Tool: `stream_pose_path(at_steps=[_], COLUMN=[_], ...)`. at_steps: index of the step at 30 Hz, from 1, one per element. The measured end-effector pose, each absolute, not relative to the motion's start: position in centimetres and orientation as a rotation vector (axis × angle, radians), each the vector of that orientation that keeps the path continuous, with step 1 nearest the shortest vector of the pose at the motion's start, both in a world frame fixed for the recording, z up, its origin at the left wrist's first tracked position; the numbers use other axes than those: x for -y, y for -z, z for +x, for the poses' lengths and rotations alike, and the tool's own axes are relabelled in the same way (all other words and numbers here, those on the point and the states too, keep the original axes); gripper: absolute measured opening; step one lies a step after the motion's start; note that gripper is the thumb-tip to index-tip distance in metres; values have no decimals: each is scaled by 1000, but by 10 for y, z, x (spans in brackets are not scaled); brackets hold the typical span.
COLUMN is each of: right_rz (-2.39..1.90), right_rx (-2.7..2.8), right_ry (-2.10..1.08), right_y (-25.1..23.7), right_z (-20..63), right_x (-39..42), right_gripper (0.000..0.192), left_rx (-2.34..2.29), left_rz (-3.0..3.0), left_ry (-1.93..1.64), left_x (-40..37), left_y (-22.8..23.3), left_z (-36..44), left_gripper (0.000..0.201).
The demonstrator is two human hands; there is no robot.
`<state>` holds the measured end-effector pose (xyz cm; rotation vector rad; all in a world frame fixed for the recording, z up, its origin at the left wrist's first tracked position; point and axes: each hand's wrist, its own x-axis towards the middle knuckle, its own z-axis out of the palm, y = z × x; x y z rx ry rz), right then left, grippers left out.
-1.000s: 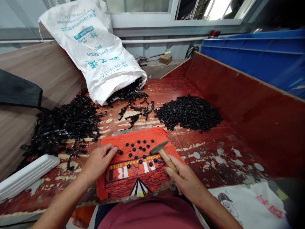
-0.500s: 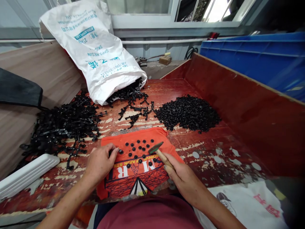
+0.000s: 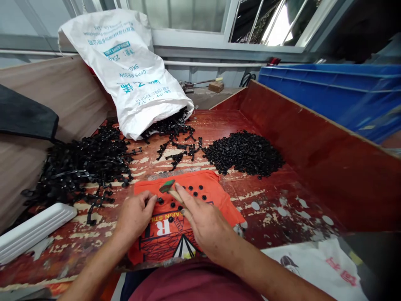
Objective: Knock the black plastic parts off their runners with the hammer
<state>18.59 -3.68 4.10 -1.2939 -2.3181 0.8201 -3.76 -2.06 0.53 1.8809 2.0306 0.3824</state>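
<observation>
Orange cloth [image 3: 200,217] on the desk [image 3: 275,209] carries loose black caps [image 3: 196,194]. Left hand [image 3: 134,215] pinches one cap [image 3: 160,201]; right hand [image 3: 203,223] grips the hammer [image 3: 167,186] just above. A finished pile [image 3: 246,152] lies at 1 o'clock; uncut runners [image 3: 84,163] remain at 10.

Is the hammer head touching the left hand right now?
Apart. The head view shows orange cloth between the hammer head and the left hand; the right hand grips the handle.

Orange printed cloth [image 3: 216,209], small black caps [image 3: 200,192], green-headed hammer [image 3: 167,186], red worn table [image 3: 282,200].
</observation>
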Motion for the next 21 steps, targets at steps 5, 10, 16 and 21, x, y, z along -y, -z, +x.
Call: stream_pose_path(at_steps=[5,10,16,21], right_rz=[-1438,-1380,-1386,-1462], right_rx=[2440,2267,2387,2474], right_ry=[-914,-860,-876,-813], right_y=[-36,-45,-46,-42], right_z=[177,175,170,167], right_x=[35,36,34,30], right_gripper=[62,61,64,61], left_rx=[-2005,-1976,-1952,-1954], left_rz=[1880,1864,1861,1846], left_ry=[-404,-471,-488,-490], left_x=[19,20,21,19], left_y=[-4,-2,-1,2], left_z=[-37,-39,-40,-42], left_gripper=[33,34,35,35])
